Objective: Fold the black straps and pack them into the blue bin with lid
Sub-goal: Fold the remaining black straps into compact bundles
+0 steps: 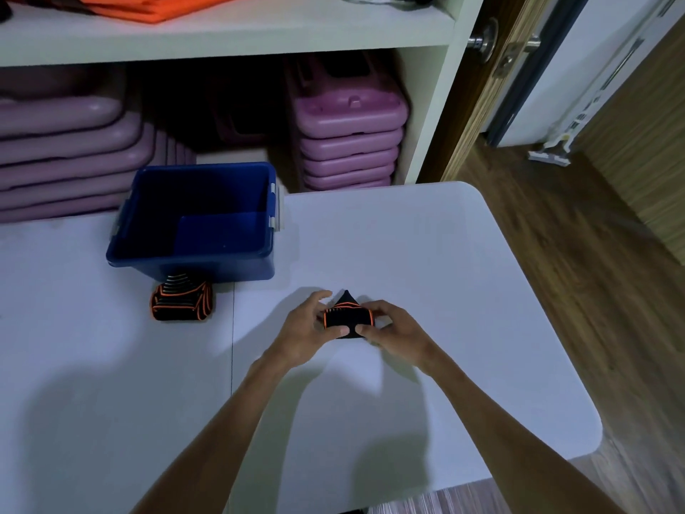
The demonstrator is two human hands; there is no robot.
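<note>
Black strap (346, 317) with orange edging sits mid-surface (444, 291), pinched from both ends by left hand (305, 330) and right hand (393, 328). Looks soft, light, springy; hold the folded edges. Blue bin (192, 250) at 10 o'clock, open; folded straps (181, 302) touching its front.

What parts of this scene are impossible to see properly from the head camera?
- Strap in the left hand and right hand: thumbs and fingers cover its ends.
- Blue bin: the far inner corners lie in deep shadow; no lid is in view.
- Folded strap pile: the bin hides its rear part.
- Orange items on the shelf: cut by the top edge.
</note>
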